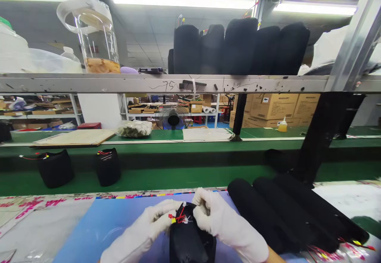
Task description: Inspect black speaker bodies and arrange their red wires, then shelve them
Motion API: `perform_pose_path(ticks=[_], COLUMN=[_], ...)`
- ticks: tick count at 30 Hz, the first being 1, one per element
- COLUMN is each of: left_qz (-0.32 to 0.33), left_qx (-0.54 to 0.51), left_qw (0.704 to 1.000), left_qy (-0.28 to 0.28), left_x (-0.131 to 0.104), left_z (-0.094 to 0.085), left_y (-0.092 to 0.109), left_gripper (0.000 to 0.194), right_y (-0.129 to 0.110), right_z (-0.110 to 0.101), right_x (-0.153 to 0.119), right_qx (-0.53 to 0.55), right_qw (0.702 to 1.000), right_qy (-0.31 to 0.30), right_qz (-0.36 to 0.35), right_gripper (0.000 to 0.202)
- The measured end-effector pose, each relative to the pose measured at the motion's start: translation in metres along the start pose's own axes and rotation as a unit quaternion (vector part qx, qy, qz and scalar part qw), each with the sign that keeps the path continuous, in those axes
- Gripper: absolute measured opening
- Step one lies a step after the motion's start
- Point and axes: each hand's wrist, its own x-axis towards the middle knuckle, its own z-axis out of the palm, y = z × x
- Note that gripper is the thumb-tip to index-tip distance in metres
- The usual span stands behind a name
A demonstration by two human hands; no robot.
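A black cloth-covered cylinder [190, 239] stands in front of me at the bottom centre, its top towards me. Thin red and white wires [181, 217] with small yellow, red and white connectors come out at its top. My left hand [150, 225], in a white glove, grips the top rim from the left, its fingertips close to the connectors. From the right, my right hand [212, 217], gloved too, has its fingers curled and pinched on the rim of the black cloth. The fingers partly hide what they pinch.
Blue sheeting [89, 219] covers the bench. Several long black cloth rolls [282, 215] with wire ends lie at right. Two short black cylinders [56, 169] stand on the green conveyor belt [154, 177]. Overhead runs a shelf [133, 83] bearing black cylinders [241, 50] and a clear jar [99, 40].
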Motion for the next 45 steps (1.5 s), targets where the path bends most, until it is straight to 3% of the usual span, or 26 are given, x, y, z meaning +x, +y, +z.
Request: perform_pose_path(ticks=[3,7,11,16,19,24,27,31,35,39,42,45], left_qz=[0.016,0.028,0.04,0.042,0.031,0.058,0.054,0.063,0.077,0.067,0.004,-0.042], left_qx=[0.015,0.051,0.098,0.111,0.143,0.201,0.234,0.27,0.272,0.235,0.169,0.099], left_qw=[0.999,0.998,0.994,0.993,0.989,0.978,0.97,0.961,0.959,0.969,0.984,0.991], left_qy=[-0.037,-0.037,-0.005,-0.017,-0.028,-0.024,-0.029,-0.026,-0.021,-0.022,-0.064,-0.086], left_x=[0.006,0.016,0.015,0.004,0.004,0.009,0.008,0.007,0.01,0.005,-0.002,-0.004], left_z=[0.004,0.009,0.014,0.009,0.005,0.007,0.01,0.01,0.011,0.007,0.0,-0.003], left_y=[0.016,0.033,0.043,0.047,0.047,0.051,0.061,0.066,0.062,0.065,0.074,0.074], left_gripper=[0.045,0.009,0.026,0.004,0.021,0.008,0.012,0.023,0.021,0.01,0.021,0.015], right_y=[0.015,0.027,0.023,0.013,0.005,-0.037,-0.059,-0.052,-0.036,-0.036,-0.038,-0.037], right_z=[0.007,0.013,0.005,-0.012,-0.019,-0.038,-0.059,-0.077,-0.058,-0.031,-0.026,-0.028], right_x=[0.001,0.002,0.001,0.002,0.005,0.006,0.005,0.006,0.009,0.01,0.009,0.008], right_qx=[0.041,0.055,0.023,-0.089,-0.167,-0.277,-0.192,-0.02,-0.128,-0.225,-0.23,-0.229], right_qw=[0.999,0.993,0.981,0.953,0.935,0.923,0.953,0.99,0.979,0.968,0.967,0.967], right_qy=[-0.002,0.016,0.015,-0.015,-0.031,-0.144,-0.203,-0.136,-0.16,-0.107,-0.106,-0.103], right_qz=[-0.03,-0.105,-0.193,-0.289,-0.311,-0.224,-0.119,-0.015,-0.005,-0.037,-0.039,-0.036], right_gripper=[0.014,0.031,0.021,0.024,0.027,0.022,0.019,0.022,0.012,0.018,0.017,0.018])
